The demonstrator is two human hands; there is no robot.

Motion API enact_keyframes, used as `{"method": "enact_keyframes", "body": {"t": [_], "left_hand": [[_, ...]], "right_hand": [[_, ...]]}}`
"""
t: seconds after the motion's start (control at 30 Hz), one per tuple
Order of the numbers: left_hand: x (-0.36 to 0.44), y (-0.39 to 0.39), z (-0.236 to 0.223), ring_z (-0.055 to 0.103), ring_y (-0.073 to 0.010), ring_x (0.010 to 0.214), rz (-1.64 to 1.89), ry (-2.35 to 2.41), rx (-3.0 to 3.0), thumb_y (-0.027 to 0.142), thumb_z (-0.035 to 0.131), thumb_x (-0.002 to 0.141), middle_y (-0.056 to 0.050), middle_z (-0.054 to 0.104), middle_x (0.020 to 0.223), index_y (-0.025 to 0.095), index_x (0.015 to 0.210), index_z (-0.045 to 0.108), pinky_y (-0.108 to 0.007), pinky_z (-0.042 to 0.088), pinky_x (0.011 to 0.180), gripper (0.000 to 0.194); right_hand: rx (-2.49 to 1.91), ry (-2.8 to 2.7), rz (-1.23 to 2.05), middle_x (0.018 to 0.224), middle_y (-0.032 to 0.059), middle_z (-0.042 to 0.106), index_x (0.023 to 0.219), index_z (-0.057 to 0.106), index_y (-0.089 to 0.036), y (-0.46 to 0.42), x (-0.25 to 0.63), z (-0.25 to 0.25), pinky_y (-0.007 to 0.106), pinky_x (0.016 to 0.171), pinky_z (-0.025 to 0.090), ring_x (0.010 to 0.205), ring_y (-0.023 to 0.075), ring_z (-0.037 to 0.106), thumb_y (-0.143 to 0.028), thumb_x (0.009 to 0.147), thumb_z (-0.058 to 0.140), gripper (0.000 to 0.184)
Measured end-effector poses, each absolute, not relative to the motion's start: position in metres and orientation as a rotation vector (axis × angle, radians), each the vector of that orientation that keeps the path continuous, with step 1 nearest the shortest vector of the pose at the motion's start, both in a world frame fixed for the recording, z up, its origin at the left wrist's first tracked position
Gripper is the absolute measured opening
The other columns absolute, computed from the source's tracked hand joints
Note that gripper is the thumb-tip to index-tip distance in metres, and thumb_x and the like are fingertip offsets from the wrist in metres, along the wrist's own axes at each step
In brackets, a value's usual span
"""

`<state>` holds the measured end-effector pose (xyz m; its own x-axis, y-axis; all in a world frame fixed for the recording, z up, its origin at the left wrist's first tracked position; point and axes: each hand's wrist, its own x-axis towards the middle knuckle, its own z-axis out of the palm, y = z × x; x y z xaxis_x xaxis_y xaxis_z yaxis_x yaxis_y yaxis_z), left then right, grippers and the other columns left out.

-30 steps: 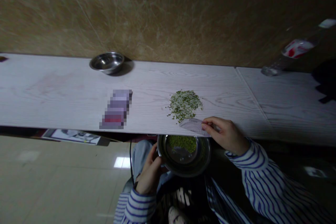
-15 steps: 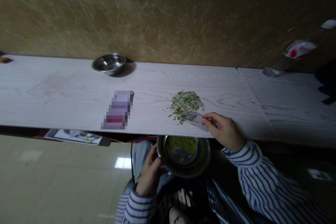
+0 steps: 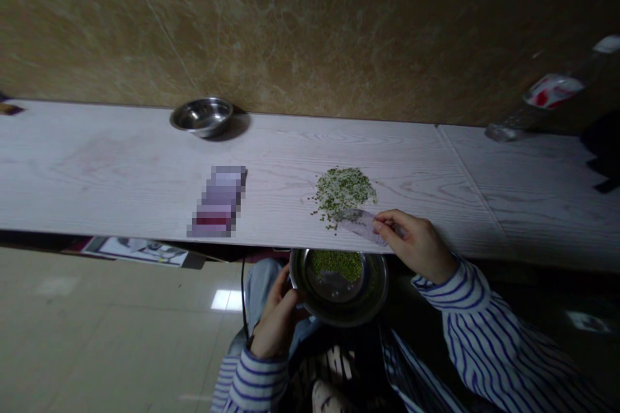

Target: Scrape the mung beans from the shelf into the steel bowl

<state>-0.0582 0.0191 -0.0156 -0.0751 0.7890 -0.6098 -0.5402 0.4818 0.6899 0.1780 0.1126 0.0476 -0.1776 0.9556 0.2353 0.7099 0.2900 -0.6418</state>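
My right hand [image 3: 411, 242] pinches a thin, see-through plastic piece with a rounded edge [image 3: 361, 226], held low at the near side of a pile of green mung beans mixed with small white grains [image 3: 343, 192]. The pile lies spread on the white wood-grain table. Below the table's front edge, my left hand [image 3: 278, 322] grips the left rim of a metal bowl [image 3: 346, 319], fingers partly hidden behind it. Green beans [image 3: 339, 264] lie in the far part of the bowl, with a few white specks on its bare bottom.
A small metal bowl [image 3: 202, 117] stands near the wall on the left. A blurred-out flat phone-like thing [image 3: 217, 201] lies left of the pile. A clear bottle [image 3: 552, 90] with a red and white label stands at the right, beside a dark object [image 3: 603, 148].
My right hand and the plastic piece have shifted very slightly toward the table's front edge. My left hand and the bowl stay almost where they were.
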Motion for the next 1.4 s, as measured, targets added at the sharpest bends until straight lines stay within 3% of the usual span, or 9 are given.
{"method": "enact_keyframes", "body": {"t": [0.67, 1.4], "left_hand": [[-0.055, 0.020, -0.011, 0.057, -0.0165, 0.069, 1.136, 1.200, 0.258, 0.018, 0.068, 0.062, -0.006, 0.066, 0.092, 0.020, 0.117, 0.061, -0.026, 0.048, 0.051, 0.056], [-0.055, 0.019, -0.015, 0.057, -0.0186, 0.073, 1.118, 1.210, 0.262, 0.021, 0.069, 0.060, -0.005, 0.065, 0.098, 0.022, 0.118, 0.061, -0.030, 0.049, 0.057, 0.059]], "right_hand": [[-1.540, -1.952, 0.618, 0.075, 0.0029, 0.071, 0.088, 0.067, -0.020, 0.107, 0.184, 0.042, 0.025, 0.059, 0.051, 0.066, 0.0164, 0.066, -0.032, 0.086, 0.056, 0.017], [-1.520, -1.999, 0.632, 0.073, 0.0020, 0.070, 0.085, 0.066, -0.021, 0.096, 0.177, 0.047, 0.025, 0.061, 0.050, 0.066, 0.0158, 0.066, -0.030, 0.086, 0.056, 0.014]]}}
